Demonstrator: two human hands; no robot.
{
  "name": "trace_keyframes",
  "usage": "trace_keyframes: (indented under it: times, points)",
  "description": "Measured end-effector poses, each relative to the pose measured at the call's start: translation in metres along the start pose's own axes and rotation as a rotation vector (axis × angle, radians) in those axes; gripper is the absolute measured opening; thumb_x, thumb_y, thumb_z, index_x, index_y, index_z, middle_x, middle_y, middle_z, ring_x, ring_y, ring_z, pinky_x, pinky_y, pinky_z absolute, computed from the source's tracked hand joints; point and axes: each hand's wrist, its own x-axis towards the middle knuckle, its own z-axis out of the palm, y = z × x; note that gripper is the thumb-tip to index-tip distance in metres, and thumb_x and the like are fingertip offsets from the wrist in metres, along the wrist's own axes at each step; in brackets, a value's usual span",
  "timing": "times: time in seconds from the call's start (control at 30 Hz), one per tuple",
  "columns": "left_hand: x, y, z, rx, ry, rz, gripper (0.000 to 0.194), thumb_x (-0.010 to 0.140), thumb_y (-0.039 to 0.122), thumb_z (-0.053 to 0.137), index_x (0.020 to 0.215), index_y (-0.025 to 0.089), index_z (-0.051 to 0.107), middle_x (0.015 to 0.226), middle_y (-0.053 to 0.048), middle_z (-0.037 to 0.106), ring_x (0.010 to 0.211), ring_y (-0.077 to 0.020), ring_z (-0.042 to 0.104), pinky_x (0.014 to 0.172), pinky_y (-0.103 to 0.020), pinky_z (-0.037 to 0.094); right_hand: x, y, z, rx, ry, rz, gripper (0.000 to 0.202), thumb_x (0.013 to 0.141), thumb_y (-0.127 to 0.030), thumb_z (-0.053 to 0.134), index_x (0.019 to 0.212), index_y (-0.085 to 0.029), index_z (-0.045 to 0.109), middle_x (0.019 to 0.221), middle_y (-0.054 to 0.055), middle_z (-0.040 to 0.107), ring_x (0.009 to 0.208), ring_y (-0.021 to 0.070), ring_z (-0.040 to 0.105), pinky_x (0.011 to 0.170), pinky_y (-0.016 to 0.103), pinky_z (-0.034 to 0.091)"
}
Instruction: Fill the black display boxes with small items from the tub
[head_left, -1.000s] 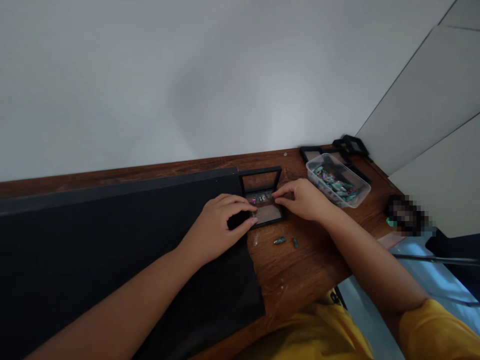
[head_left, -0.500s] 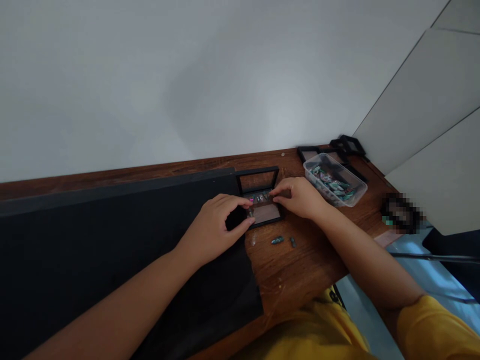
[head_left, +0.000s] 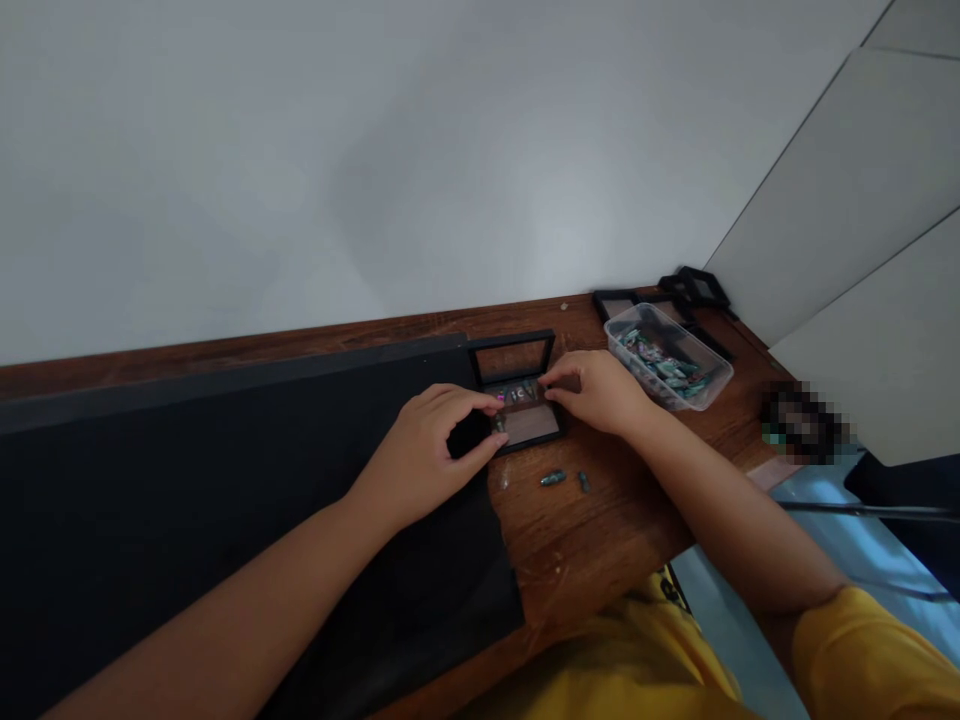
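Case (head_left: 531, 425), black, lies on wooden table (head_left: 600, 540) just beside right edge of black mat (head_left: 187, 470); windowed lid (head_left: 512, 358) stands raised along the far side. Small decorated pieces (head_left: 517, 394), 1 with pink, sit in the case's far strip; near panel beige. Left hand (head_left: 420, 440) half open, thumb and index tips apart at case's left side; cannot tell if anything is gripped. Right hand (head_left: 604, 393) curled, thumb and index tips close together at far right corner; cannot tell whether they pinch a piece. Nearer the person, 2 teal pieces (head_left: 553, 478) lie apart on bare wood. Right: clear tub (head_left: 716, 388) of similar pieces; more black cases (head_left: 619, 306) behind.
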Motion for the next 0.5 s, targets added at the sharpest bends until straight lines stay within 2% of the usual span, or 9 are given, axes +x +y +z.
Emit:
trace_keyframes:
  times: [0.33,0.5]
  points:
    - [0.0005,0.0004,-0.0008,-0.022,0.000,0.006,0.030,0.094,0.047,0.064,0.111,0.025,0.074,0.110,-0.010,0.080,0.107,-0.0323,0.072,0.097,-0.054,0.059,0.0000,-0.0019,-0.0041,-0.003,0.006,0.065,0.023,0.088,-0.016,0.082,0.110,-0.019,0.085,0.116,0.009,0.083,0.111,0.0264,0.078,0.102,0.040,0.057]
    - [0.0000,-0.0002,-0.0003,-0.016,0.007,0.007,0.031,0.095,0.047,0.064,0.113,0.024,0.074,0.111,-0.010,0.080,0.108,-0.0324,0.072,0.096,-0.054,0.059,0.0008,-0.0008,-0.0026,0.046,0.012,0.075,0.020,0.086,-0.015,0.082,0.105,-0.019,0.086,0.109,0.008,0.085,0.103,0.0245,0.079,0.099,0.038,0.059]
